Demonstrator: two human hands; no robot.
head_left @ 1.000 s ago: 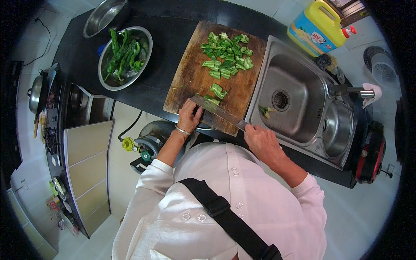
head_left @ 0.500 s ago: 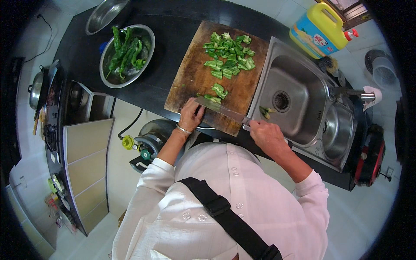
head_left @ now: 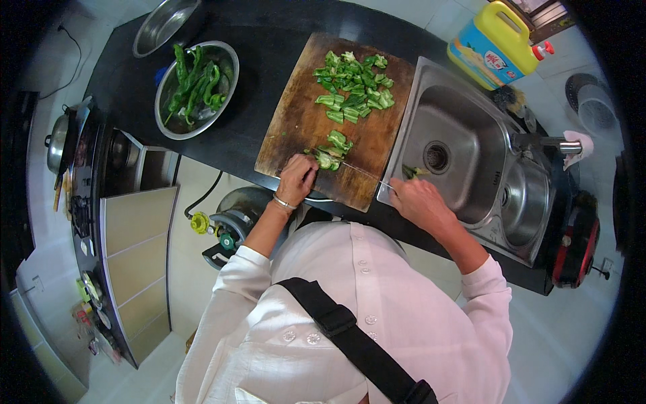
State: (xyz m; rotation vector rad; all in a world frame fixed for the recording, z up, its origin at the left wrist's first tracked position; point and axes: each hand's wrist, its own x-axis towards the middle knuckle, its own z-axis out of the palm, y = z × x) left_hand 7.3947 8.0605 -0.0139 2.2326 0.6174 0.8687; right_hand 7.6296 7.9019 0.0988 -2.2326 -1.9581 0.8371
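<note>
On the wooden cutting board (head_left: pixel 289 135) lies a heap of cut green pepper pieces (head_left: pixel 353 87), with a smaller group (head_left: pixel 340 141) nearer me. My left hand (head_left: pixel 296 176) is closed at the board's near edge, its fingers pressed on a piece of green pepper (head_left: pixel 324 159). From the right, my right hand (head_left: pixel 420 205) grips a kitchen knife (head_left: pixel 363 172) by its handle. The blade is seen nearly edge-on, a thin line whose tip end meets the pepper beside my left fingertips. My right hand hides most of the handle.
Left of the board stands a metal bowl (head_left: pixel 229 101) of whole green peppers (head_left: pixel 192 84); another metal bowl (head_left: pixel 168 27) is behind it. A steel sink (head_left: pixel 464 121) adjoins the board on the right, pepper scraps inside. Behind it stands a yellow jug (head_left: pixel 494 47). A gas cylinder (head_left: pixel 245 219) sits below the counter.
The knife has turned from showing its flat side to nearly edge-on. My right hand has shifted slightly right and up. More of the pepper by my left fingers now shows.
</note>
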